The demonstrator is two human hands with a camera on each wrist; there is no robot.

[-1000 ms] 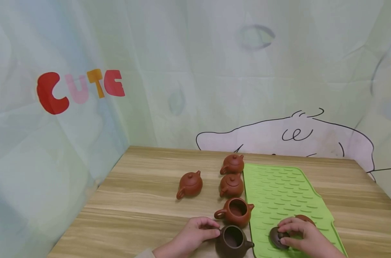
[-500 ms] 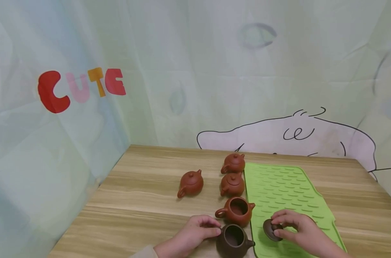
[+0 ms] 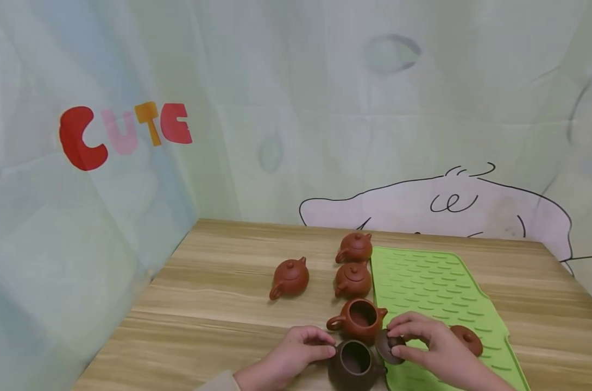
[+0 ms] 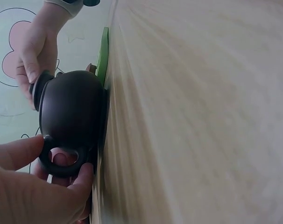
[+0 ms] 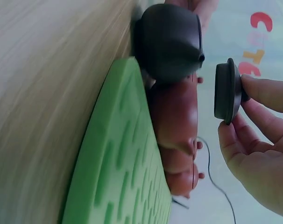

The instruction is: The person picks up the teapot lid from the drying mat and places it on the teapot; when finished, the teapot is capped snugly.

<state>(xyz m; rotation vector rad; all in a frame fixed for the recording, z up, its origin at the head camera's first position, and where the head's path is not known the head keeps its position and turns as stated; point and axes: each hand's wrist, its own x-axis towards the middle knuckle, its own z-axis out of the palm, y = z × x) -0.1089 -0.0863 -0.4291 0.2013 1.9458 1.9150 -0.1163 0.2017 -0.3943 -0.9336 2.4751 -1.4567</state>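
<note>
A dark brown teapot (image 3: 342,380) with an open top stands on the table at the front. My left hand (image 3: 293,353) pinches its handle (image 4: 62,170) between thumb and fingers. With thumb and fingertips, my right hand (image 3: 430,342) holds the dark teapot lid (image 3: 385,347) by its knob. In the right wrist view the lid (image 5: 225,91) is raised, above the level of the pot's rim and off to its spout side. Right behind the dark pot sits a reddish-brown teapot (image 3: 366,336), also lidless.
A reddish-brown lid (image 3: 467,341) lies on the green mat (image 3: 423,282), beyond my right hand. Two lidded reddish teapots (image 3: 353,285) stand in line along the mat's left edge. Another lidded teapot (image 3: 291,279) stands apart to the left on the wooden table (image 3: 203,315).
My right hand has lifted the dark lid from the mat and carried it left to beside the dark teapot. The reddish lid behind it has come into full view. My left hand stays on the handle.
</note>
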